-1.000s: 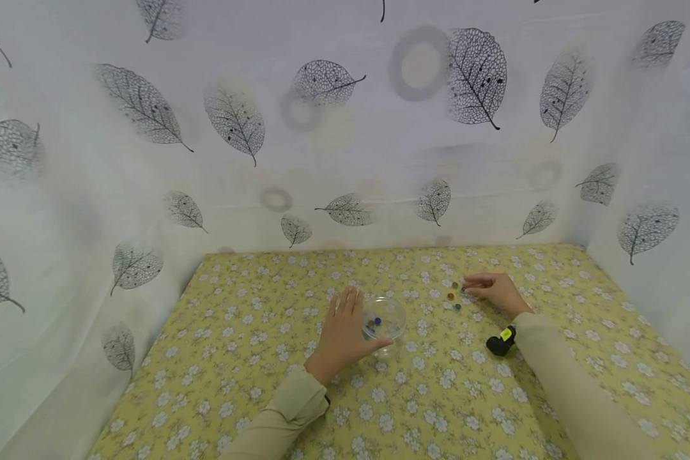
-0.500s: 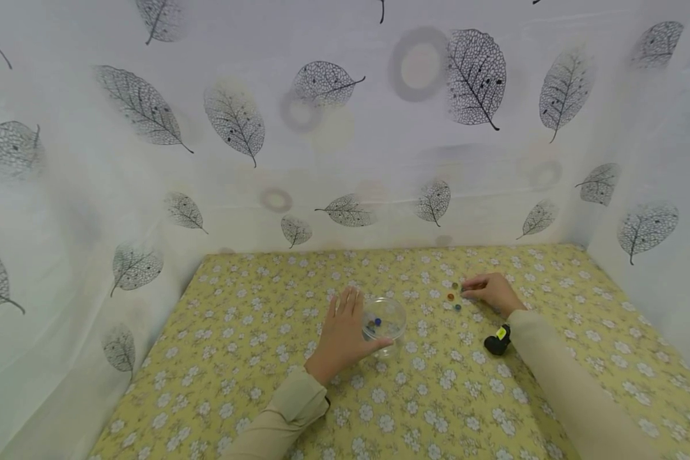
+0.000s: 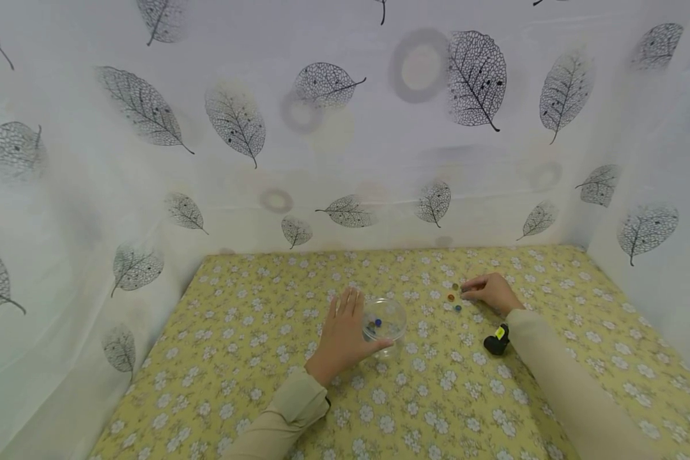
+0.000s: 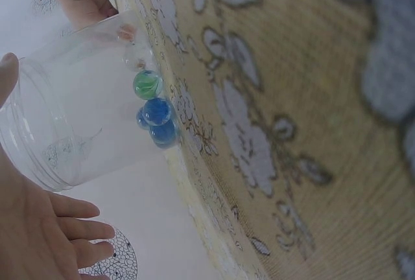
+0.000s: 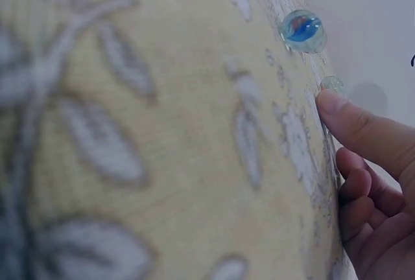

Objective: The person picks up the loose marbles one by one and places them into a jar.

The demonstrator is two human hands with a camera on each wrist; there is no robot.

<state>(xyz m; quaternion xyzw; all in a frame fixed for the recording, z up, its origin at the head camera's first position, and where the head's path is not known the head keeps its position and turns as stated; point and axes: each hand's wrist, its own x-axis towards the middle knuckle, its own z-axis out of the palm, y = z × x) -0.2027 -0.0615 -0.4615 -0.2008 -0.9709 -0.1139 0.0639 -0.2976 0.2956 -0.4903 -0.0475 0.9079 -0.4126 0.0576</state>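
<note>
My left hand (image 3: 340, 335) lies beside a clear jar (image 3: 404, 319), fingers straight and thumb out along the jar's near side. In the left wrist view, blue marbles (image 4: 157, 111), a green-swirled marble (image 4: 148, 84) and an orange-tinted one (image 4: 126, 32) lie at the jar's bottom. My right hand (image 3: 497, 294) reaches down to the cloth, thumb and fingertips together at a small marble that they mostly hide. Close by lie an orange marble (image 3: 451, 297), a brownish marble (image 3: 455, 287) and a blue-swirled marble (image 5: 303, 32). A pale marble (image 5: 332, 84) shows beside the right thumb tip.
A yellow flowered cloth (image 3: 253, 332) covers the table. White sheeting (image 3: 368, 153) with leaf prints hangs at the back and sides. A black wrist camera (image 3: 497, 342) with a yellow label sits under my right wrist.
My right hand has shifted very slightly left, its fingertips staying by the loose marbles. The left hand and the jar have kept their places.
</note>
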